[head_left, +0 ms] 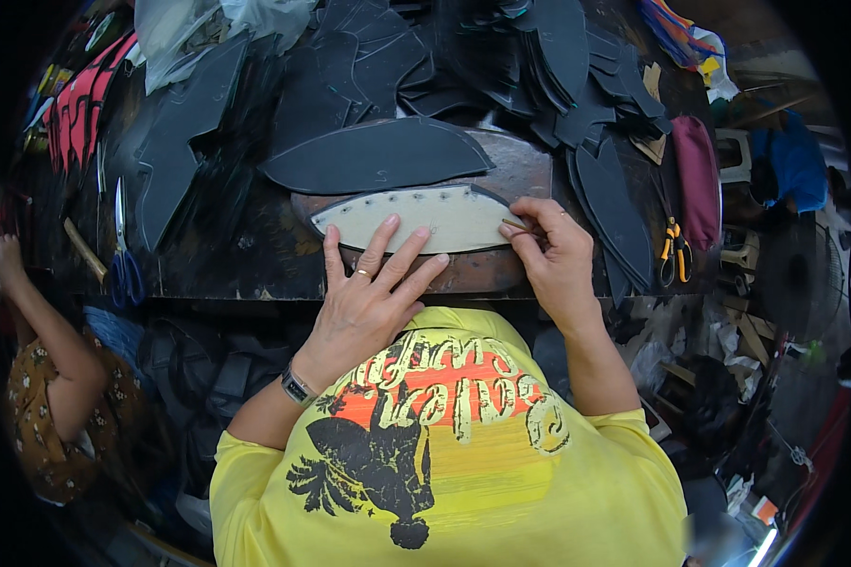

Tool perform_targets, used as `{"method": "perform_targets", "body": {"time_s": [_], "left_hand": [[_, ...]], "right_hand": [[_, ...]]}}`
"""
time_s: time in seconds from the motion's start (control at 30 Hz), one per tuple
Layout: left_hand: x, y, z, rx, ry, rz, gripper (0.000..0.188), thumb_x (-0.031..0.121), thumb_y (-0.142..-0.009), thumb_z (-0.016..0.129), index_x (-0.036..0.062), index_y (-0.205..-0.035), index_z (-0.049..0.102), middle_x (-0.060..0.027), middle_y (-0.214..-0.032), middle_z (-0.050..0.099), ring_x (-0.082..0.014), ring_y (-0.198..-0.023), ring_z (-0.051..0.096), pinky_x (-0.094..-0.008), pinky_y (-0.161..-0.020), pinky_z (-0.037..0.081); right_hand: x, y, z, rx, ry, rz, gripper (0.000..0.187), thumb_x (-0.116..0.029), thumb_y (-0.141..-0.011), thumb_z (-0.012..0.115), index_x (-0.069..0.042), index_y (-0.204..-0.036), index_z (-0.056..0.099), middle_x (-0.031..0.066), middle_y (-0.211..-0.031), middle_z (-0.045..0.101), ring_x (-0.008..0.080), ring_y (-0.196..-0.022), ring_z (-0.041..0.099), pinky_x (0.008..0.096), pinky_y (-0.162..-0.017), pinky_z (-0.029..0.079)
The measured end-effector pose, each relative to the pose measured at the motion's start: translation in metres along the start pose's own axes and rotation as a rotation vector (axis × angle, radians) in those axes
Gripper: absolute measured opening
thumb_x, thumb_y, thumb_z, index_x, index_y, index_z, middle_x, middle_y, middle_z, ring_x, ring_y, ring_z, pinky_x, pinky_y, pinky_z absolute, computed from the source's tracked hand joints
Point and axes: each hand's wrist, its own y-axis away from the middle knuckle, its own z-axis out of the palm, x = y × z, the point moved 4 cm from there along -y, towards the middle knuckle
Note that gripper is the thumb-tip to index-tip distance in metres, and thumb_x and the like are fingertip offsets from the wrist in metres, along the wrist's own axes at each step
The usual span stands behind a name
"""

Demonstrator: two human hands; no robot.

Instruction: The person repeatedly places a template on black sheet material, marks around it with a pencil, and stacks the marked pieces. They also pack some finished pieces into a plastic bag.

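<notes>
A pale, leaf-shaped template with a row of small holes along its far edge lies on a dark piece of sheet material, whose rim shows around it. My left hand presses flat on the template's near left side with fingers spread. At the template's right tip, my right hand pinches a thin stick-like tool; most of it is hidden by the fingers. Just beyond the template sits a similar dark leaf-shaped piece. Beneath both is a brown board.
Stacks of dark cut pieces fill the back of the table, with more at the right. Blue-handled scissors lie left, orange-handled snips right beside a maroon cloth roll. Another person's arm shows at far left.
</notes>
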Motion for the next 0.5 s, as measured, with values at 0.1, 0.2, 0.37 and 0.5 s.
{"method": "perform_targets", "body": {"time_s": [0.1,0.2,0.37,0.5], "left_hand": [[0.0021,-0.0014,-0.0020,-0.012,-0.014,-0.012,0.073,0.026,-0.085,0.078,0.0275,-0.153,0.049,-0.0020,-0.163,0.036,-0.0291,-0.155,0.022,-0.0793,-0.115,0.008],[0.0030,-0.0034,-0.0020,-0.031,-0.022,-0.026,0.076,0.026,-0.085,0.078,0.0291,-0.154,0.047,-0.0016,-0.161,0.037,-0.0294,-0.155,0.023,-0.0792,-0.115,0.009],[0.0045,-0.0042,-0.0021,-0.041,-0.032,-0.044,0.077,0.026,-0.084,0.079,0.0296,-0.154,0.047,-0.0017,-0.160,0.038,-0.0300,-0.154,0.023,-0.0791,-0.115,0.008],[0.0056,-0.0042,-0.0028,-0.054,-0.033,-0.055,0.077,0.026,-0.084,0.079,0.0296,-0.154,0.047,-0.0020,-0.161,0.037,-0.0300,-0.155,0.023,-0.0795,-0.115,0.008]], "right_hand": [[-0.0011,-0.0003,0.0008,0.018,0.073,-0.070,0.021,0.003,-0.086,0.073,0.002,-0.107,0.069,0.0089,-0.088,0.067,0.0147,-0.074,0.064,0.0269,-0.070,0.051],[-0.0010,-0.0012,0.0011,0.012,0.077,-0.068,0.022,0.003,-0.085,0.073,0.001,-0.107,0.069,0.0111,-0.087,0.066,0.0188,-0.075,0.066,0.0288,-0.069,0.052],[-0.0028,-0.0019,0.0020,0.002,0.107,-0.102,0.022,0.004,-0.085,0.073,0.002,-0.106,0.068,0.0135,-0.089,0.067,0.0247,-0.076,0.067,0.0318,-0.069,0.053],[-0.0028,-0.0019,0.0019,0.006,0.130,-0.129,0.022,0.004,-0.085,0.073,0.001,-0.106,0.068,0.0148,-0.089,0.067,0.0280,-0.077,0.067,0.0332,-0.070,0.053]]}}
